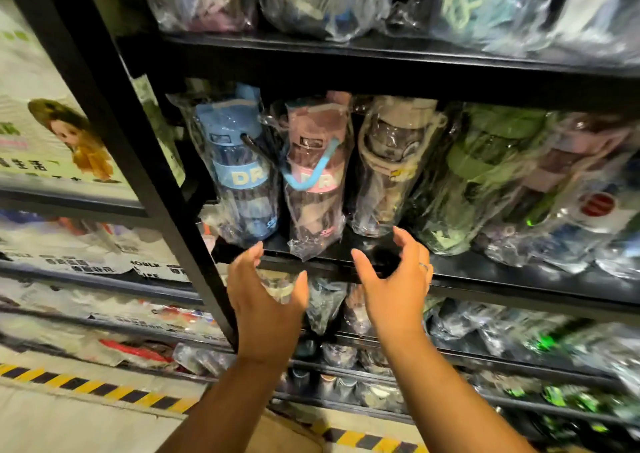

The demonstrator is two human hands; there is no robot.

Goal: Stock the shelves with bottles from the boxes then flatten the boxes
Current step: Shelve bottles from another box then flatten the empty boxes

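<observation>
Bare shelf [375,244] at frame centre, before the beige bottle [391,161], lies open; bagged bottles [485,175] pack the row behind; a black post [140,161] bars centre-left.

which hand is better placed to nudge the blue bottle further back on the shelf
Left. The left hand is open with its fingertips just under the blue bottle; the right hand sits further over, below the beige bottle.

Head view, close, facing down at shelf [485,272]

Stockroom: racks [381,54] of bagged bottles [239,168]
</observation>
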